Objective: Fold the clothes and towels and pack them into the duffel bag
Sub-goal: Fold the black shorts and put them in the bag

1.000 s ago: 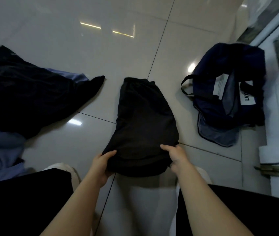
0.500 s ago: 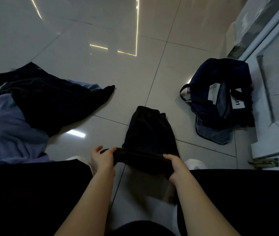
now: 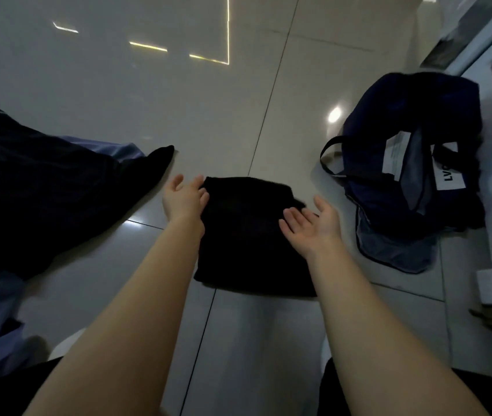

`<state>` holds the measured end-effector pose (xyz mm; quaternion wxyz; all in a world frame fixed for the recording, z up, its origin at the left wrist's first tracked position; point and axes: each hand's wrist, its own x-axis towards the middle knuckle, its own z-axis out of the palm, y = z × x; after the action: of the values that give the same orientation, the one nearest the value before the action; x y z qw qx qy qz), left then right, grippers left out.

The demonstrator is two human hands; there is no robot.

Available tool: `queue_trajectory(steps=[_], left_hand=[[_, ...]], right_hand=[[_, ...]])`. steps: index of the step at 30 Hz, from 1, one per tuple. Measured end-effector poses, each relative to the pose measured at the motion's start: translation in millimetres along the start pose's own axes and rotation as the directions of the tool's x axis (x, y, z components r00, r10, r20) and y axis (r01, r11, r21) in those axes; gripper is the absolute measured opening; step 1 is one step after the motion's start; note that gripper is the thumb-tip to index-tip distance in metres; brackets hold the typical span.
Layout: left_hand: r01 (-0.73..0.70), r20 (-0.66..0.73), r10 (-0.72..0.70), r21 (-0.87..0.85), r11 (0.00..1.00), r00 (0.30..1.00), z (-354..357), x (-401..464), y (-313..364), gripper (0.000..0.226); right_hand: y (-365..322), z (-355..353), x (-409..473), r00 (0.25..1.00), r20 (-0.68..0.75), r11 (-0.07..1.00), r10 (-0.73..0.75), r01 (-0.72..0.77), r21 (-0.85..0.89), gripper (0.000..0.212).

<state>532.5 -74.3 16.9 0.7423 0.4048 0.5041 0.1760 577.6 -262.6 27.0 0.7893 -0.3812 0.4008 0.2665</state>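
Left hand (image 3: 183,198) and right hand (image 3: 311,220), both unclenched, flank folded black garment (image 3: 250,235) — soft, light, floppy; best lifted from beneath both sides.

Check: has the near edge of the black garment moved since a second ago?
Yes. The black garment is folded over, its near edge now away from the person, toward the far tile seam.

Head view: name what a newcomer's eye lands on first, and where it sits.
First, the two bare forearms reaching in, the left hand and right hand open at either side of a folded black garment on the tiled floor. To the right lies an open navy duffel bag; to the left, a heap of dark and blue clothes.
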Motion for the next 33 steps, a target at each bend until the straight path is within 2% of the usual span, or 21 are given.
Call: queue_trajectory(steps=[1,2,3,4,5,6,7,8,9,10,11,14,17,21,27,33], left_hand=[[-0.141,0.028,0.138,0.174,0.975,0.99,-1,2,-12,0.044],[-0.339,0.118,0.319,0.399,0.852,0.94,-6,0,-26,0.041],[-0.537,0.282,0.464,0.561,0.63,0.84,-14,-3,-43,0.037],[-0.676,0.459,0.518,0.625,0.389,0.722,-23,-4,-62,0.032],[-0.748,0.593,0.499,0.636,0.189,0.631,-30,-6,-80,0.031],[-0.776,0.673,0.463,0.628,0.055,0.577,-35,-6,-96,0.035],[-0.781,0.713,0.433,0.624,-0.032,0.552,-37,-5,-108,0.04],[-0.771,0.734,0.407,0.629,-0.103,0.544,-38,-3,-117,0.045],[-0.757,0.749,0.386,0.631,-0.17,0.538,-38,0,-122,0.048],[-0.748,0.765,0.374,0.623,-0.227,0.524,-37,4,-122,0.05],[-0.743,0.781,0.365,0.611,-0.274,0.507,-36,9,-122,0.051],[-0.735,0.804,0.323,0.591,-0.332,0.5,-32,26,-125,0.053],[-0.708,0.799,0.256,0.601,-0.37,0.544,-35,37,-139,0.059],[-0.67,0.798,0.243,0.598,-0.441,0.552,-41,44,-148,0.064],[-0.557,0.693,0.339,0.716,-0.421,0.636,-78,56,-132,0.066],[-0.493,0.644,0.373,0.759,-0.426,0.669,-144,83,-98,0.067]], right_hand=[[2,-1,10,0.998,-0.031,0.995,-0.061,0.058,-0.078,0.053],[7,-3,18,0.986,-0.075,0.975,-0.149,0.133,-0.179,0.047],[14,-4,22,0.958,-0.115,0.93,-0.261,0.218,-0.296,0.04],[23,-6,25,0.908,-0.131,0.841,-0.398,0.304,-0.448,0.033],[34,-8,27,0.832,-0.088,0.687,-0.548,0.388,-0.614,0.027],[45,-12,28,0.733,0.037,0.468,-0.679,0.471,-0.748,0.026],[57,-19,31,0.626,0.217,0.216,-0.749,0.54,-0.813,0.028],[67,-27,35,0.539,0.386,-0.017,-0.749,0.566,-0.824,0.033],[74,-36,40,0.486,0.498,-0.196,-0.718,0.546,-0.815,0.04],[78,-45,46,0.466,0.555,-0.314,-0.689,0.499,-0.808,0.046],[81,-55,53,0.472,0.579,-0.386,-0.665,0.446,-0.807,0.05],[83,-81,75,0.508,0.623,-0.509,-0.595,0.362,-0.781,0.058],[88,-93,93,0.54,0.648,-0.582,-0.537,0.319,-0.748,0.062],[97,-93,106,0.529,0.662,-0.655,-0.531,0.239,-0.717,0.063],[119,-58,110,0.52,0.752,-0.718,-0.406,0.328,-0.614,0.063],[184,-15,98,0.526,0.774,-0.708,-0.351,0.392,-0.587,0.063]])
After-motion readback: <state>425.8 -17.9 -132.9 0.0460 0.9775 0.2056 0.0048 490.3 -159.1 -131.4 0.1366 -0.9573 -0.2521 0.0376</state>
